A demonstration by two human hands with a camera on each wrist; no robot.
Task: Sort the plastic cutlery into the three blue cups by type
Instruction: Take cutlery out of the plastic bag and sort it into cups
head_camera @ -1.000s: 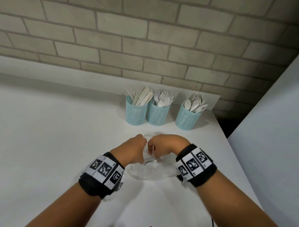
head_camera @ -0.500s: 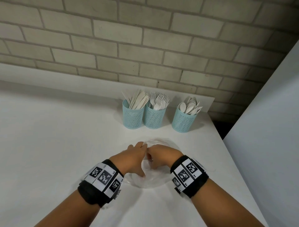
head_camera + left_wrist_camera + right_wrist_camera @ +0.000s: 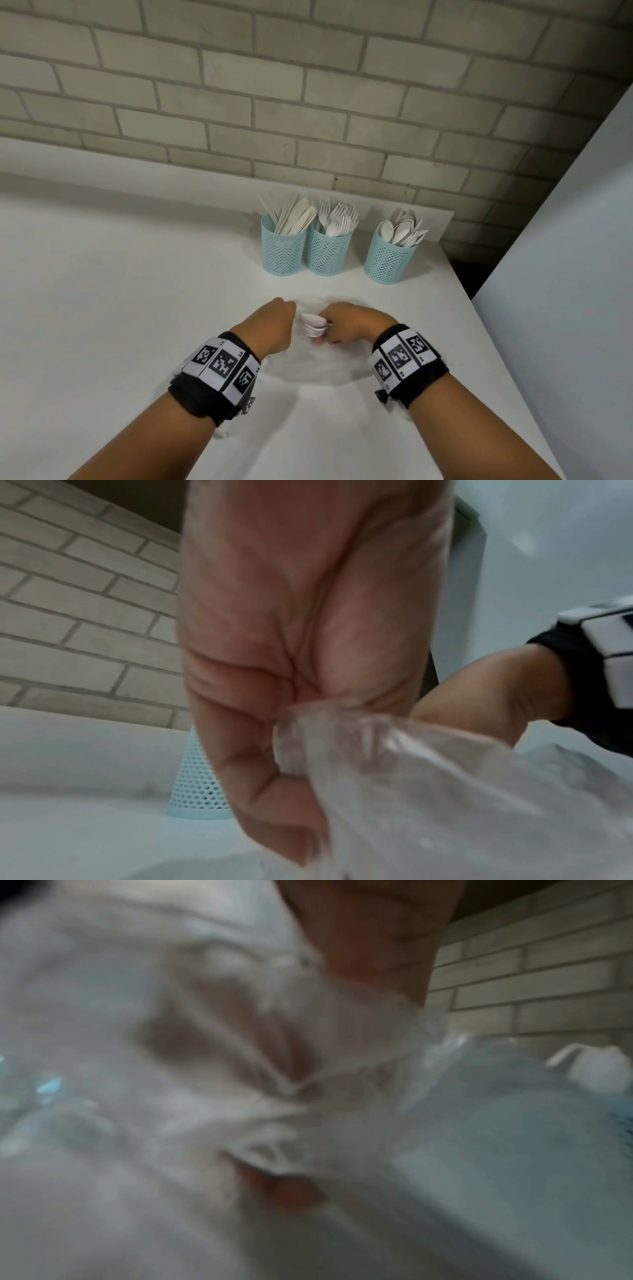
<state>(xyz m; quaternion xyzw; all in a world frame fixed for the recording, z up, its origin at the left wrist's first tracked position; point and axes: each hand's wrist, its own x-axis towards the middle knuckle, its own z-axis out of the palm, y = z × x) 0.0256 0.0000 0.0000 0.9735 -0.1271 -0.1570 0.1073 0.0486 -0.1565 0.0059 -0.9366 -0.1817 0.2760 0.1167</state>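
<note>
Three blue mesh cups stand at the back of the white table: knives in the left cup [image 3: 283, 248], forks in the middle cup [image 3: 329, 251], spoons in the right cup [image 3: 389, 258]. In front of them a clear plastic bag [image 3: 318, 366] lies on the table under both hands. My left hand [image 3: 275, 325] is curled tight and grips the bag [image 3: 428, 777] at its edge. My right hand [image 3: 342, 329] holds a small stack of white spoons [image 3: 312, 325] at the bag's mouth, between the two hands. The right wrist view is blurred, and the bag's film [image 3: 308, 1042] covers the fingers there.
A grey brick wall [image 3: 308, 102] runs behind the cups above a low white ledge. The table's right edge [image 3: 493, 342] lies close to my right wrist, with a pale panel [image 3: 565, 274] beyond it. Bare tabletop [image 3: 102, 291] stretches to the left.
Both hands stayed together on the bag, a little farther from the cups. A stack of white spoons now shows between them, at the right hand's fingers.
</note>
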